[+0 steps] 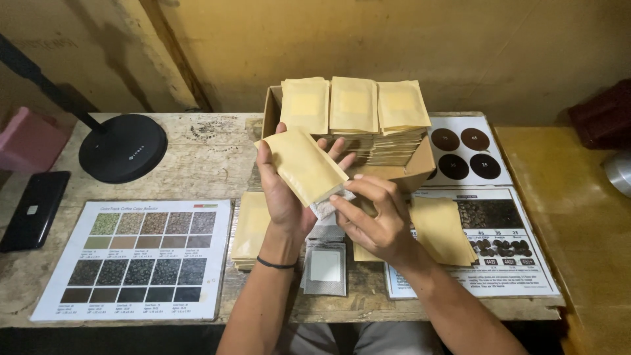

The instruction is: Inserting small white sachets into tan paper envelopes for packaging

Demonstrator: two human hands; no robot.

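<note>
A tan pouch (303,165) is held up over the middle of the worktop (204,158), clamped in the left hand (284,197) with fingers wrapped behind it. A white filter bag (327,208) at the pouch's lower mouth is pinched between the fingertips of the right hand (373,217); whether it is partly inside cannot be told. Judging by how things lie, the work is well along: a box (413,172) at the far side is packed with stacked pouches (355,105), standing ones in front. More is left: a pile of pouches (251,227) lies near left, loose ones (442,227) near right, and silver sachets (325,266) just below the hands. To the left lie a colour chart (138,256), a lamp base (123,148) and a phone (33,210); to the right lies a bean chart (499,250). The box stands close behind the hands, crowding them
</note>
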